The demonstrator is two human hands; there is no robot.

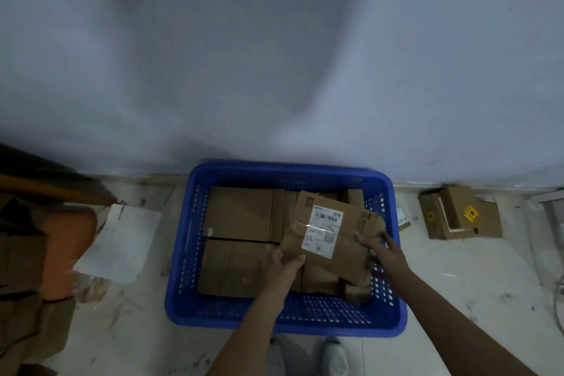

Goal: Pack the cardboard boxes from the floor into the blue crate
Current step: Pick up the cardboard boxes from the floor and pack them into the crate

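While held over the blue crate [285, 175] by both hands, labelled cardboard box [328, 235] seen tilted, white shipping label w/ barcode facing up. Far left: orange object [68, 253] among brown cardboard, blurred, can't tell more. Just right of it, white sheet [122, 244] lying flat on pale, scuffed floor [137, 330]. Centre: crate set against grey-white wall [274, 55], perforated sides, already partly packed; two flat boxes [241, 214] on L side, one behind the other, touching; more brown boxes under & behind the held one, edges hard to separate. Left hand [287, 262] gripping box's near-left corner, thumb on top face, remaining fingers hidden under. Right hand [383, 250] gripping box's right edge, fingers curled round it, over crate's right wall. Right of crate: small flat packet w/ label [403, 217] wedged just beside rim, then opened cardboard box [457, 214] w/ yellow stickers on floor near wall, well apart from crate. Bottom centre: light-coloured shoes [334, 356], near crate's front edge.
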